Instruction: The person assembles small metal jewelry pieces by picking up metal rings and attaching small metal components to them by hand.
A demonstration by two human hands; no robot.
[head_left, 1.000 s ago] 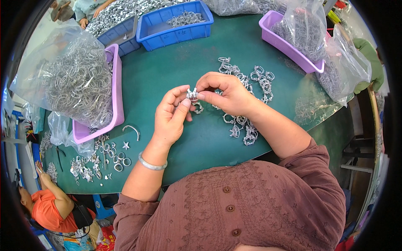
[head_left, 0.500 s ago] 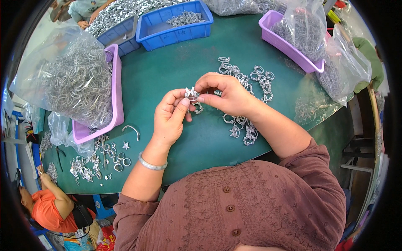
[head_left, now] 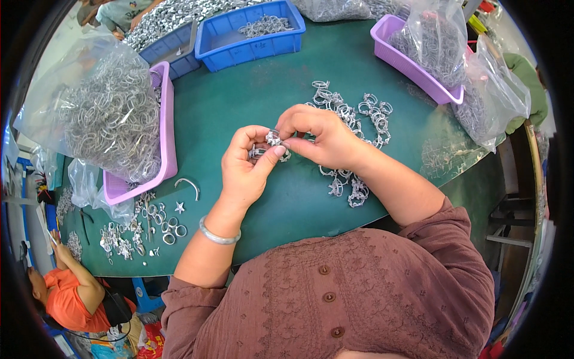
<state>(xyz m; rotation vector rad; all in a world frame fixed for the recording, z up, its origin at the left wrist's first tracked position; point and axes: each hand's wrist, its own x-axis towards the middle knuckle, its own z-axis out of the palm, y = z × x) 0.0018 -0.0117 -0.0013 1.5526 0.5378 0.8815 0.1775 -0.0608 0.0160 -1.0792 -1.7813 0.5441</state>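
Over the green table, my left hand (head_left: 244, 170) pinches a silver ring (head_left: 274, 138) with a decorated top between thumb and forefinger. Another ring (head_left: 257, 153) sits partly hidden in its curled fingers. My right hand (head_left: 329, 139) is closed at the same ring, thumb and fingertip touching its right side. Just beyond and beside my right hand lie silver rings (head_left: 375, 113) in loose rows, some behind the wrist. More rings (head_left: 173, 230) and small silver pieces are scattered left of my left forearm, with a star-shaped piece (head_left: 180, 207) and a curved strip (head_left: 190, 186) nearby.
A purple basket (head_left: 169, 131) with a clear bag of rings (head_left: 107, 113) stands at the left. At the back is a blue bin (head_left: 251, 54); another purple basket (head_left: 412, 72) stands far right. A person in orange (head_left: 78, 302) sits at lower left.
The ring has turned between my fingertips, and my left fingers have curled in further. My right hand has barely moved. The scattered rings lie as before.
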